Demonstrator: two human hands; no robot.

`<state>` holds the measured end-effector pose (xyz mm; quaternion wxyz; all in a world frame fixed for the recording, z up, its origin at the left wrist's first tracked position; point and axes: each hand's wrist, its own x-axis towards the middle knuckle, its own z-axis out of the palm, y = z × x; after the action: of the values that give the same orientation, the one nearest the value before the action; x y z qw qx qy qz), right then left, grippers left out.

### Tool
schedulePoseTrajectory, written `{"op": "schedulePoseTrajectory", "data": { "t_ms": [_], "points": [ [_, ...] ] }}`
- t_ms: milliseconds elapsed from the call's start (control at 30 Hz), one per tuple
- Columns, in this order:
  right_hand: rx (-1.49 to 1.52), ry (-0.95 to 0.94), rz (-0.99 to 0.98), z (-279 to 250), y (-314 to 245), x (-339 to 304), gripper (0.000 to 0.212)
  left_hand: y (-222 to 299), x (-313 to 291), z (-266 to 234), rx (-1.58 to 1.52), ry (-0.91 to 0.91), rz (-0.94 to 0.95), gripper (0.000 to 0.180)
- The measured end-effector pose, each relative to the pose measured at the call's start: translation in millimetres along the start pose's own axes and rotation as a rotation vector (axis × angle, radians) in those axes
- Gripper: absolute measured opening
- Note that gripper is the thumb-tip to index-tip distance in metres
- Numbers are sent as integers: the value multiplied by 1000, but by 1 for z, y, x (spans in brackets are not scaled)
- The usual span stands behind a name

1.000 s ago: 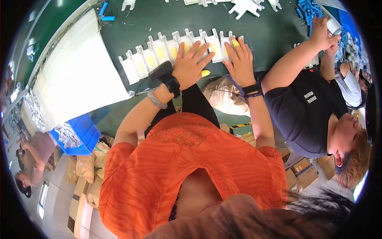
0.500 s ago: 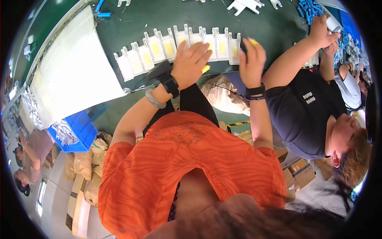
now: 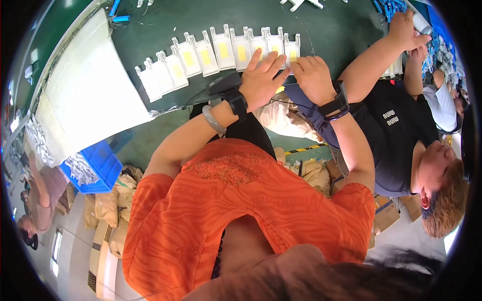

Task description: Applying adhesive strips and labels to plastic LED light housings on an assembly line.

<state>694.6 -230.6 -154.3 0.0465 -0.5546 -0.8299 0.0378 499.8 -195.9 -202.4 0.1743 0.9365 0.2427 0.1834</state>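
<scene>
One white sheet (image 3: 88,95) covers the left of the green desk (image 3: 168,25), and beside it many white plates (image 3: 224,55) form a curved row. Over their lower edges toward the right end, the left hand (image 3: 261,85) lies palm down, its grip wide with fingers spread; beside it the right hand (image 3: 315,79) curls its fingers at the last plate's lower corner, whether gripping it I cannot tell.
</scene>
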Motion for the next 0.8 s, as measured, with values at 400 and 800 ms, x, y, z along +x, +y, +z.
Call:
{"op": "schedulePoseTrajectory", "data": {
  "t_ms": [400, 800],
  "points": [
    [641, 289, 492, -19, 38, 18, 18, 6, 0, 0, 93, -54, -59, 47],
    [409, 205, 93, 8, 10, 35, 15, 8, -16, -5, 64, -31, -193, 71]
  ]
}}
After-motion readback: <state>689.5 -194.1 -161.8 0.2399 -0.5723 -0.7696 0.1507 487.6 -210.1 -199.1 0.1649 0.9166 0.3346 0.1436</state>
